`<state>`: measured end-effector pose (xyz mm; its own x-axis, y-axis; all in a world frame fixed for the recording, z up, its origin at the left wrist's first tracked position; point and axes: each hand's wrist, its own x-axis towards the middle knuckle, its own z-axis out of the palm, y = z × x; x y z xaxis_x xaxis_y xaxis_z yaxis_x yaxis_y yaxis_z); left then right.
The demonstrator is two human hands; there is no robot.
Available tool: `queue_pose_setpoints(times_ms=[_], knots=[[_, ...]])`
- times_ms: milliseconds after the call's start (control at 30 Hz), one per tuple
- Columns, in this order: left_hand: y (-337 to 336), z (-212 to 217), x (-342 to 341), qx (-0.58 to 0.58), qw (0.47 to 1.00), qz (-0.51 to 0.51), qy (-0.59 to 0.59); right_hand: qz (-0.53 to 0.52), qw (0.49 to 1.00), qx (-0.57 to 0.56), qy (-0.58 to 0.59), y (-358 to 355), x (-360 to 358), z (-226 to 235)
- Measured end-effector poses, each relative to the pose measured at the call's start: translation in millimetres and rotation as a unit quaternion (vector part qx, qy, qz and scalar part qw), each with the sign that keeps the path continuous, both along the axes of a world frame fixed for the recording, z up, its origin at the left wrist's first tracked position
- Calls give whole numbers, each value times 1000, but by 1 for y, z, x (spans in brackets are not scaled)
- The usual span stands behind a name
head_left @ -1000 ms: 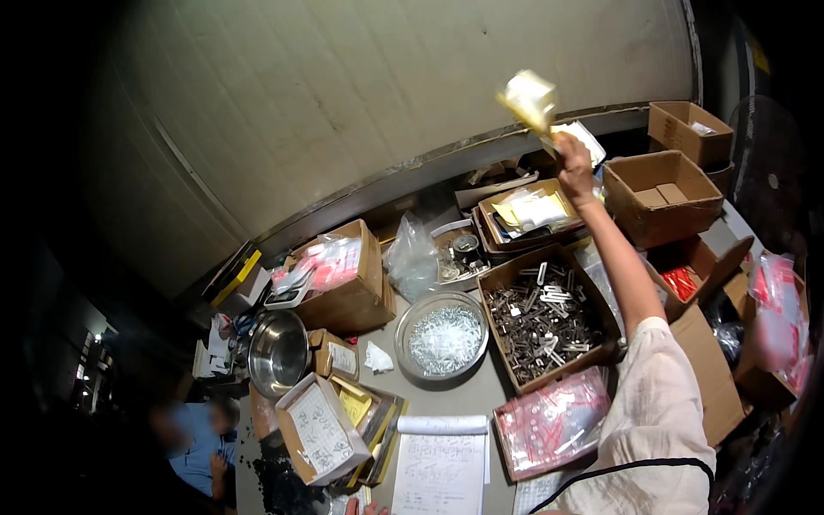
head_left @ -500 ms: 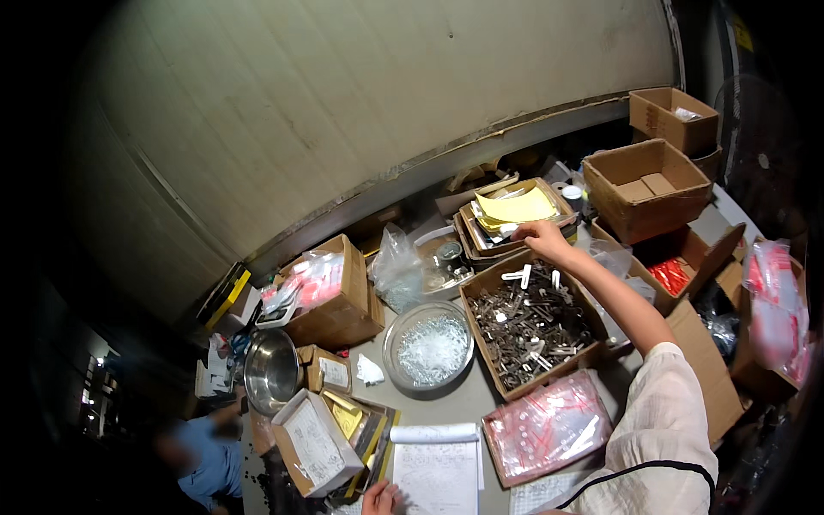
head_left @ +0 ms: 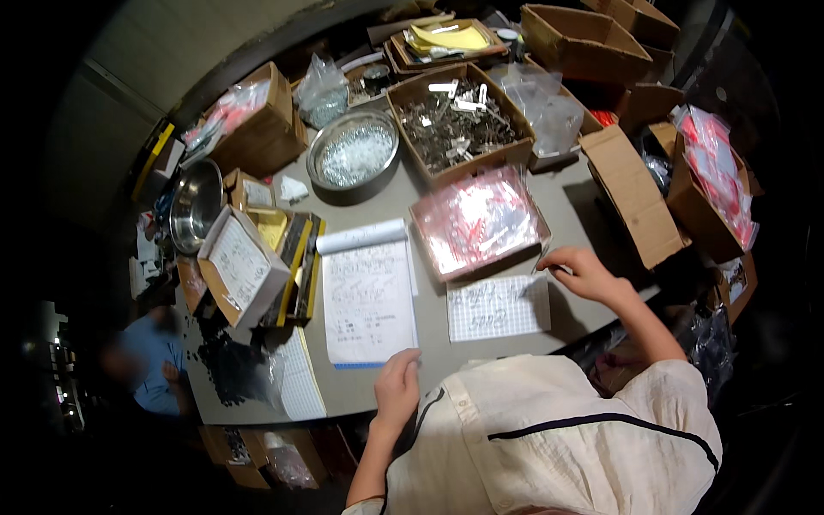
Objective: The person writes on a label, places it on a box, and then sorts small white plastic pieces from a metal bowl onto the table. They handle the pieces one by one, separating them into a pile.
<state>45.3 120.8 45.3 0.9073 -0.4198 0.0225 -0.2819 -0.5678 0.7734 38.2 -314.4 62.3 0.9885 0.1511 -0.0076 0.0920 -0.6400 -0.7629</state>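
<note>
My right hand is over the right end of a gridded white card with handwriting on it. Its thumb and fingertips pinch a thin dark piece, too small to name surely. Just above the card lies a shallow box topped with clear bags of red-and-white pieces. My left hand rests at the table's near edge, beside the lower right corner of a handwritten notepad. Its fingers are loosely bent with nothing seen in them.
Beyond stand a carton of dark metal clips and a steel bowl of small shiny parts. An empty steel bowl and small boxes sit left. Open cartons crowd the right. A person in blue is far left.
My right hand has come back from the stacked trays behind the clip carton to the gridded card, now pinching a thin piece. The view has tilted down toward my body.
</note>
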Motion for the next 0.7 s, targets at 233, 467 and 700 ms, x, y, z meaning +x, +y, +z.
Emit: queue_pose_setpoints(times_ms=[233,467,700], knots=[[-6,-82,-31,66,995,-30,-62,-227,967,-90,77,47,-51,-81],[-46,-84,-9,34,987,-96,-124,-184,965,95,-163,55,-29,-63],[-94,-48,30,-4,982,-101,-161,-327,775,486,-239,-4,82,-42]])
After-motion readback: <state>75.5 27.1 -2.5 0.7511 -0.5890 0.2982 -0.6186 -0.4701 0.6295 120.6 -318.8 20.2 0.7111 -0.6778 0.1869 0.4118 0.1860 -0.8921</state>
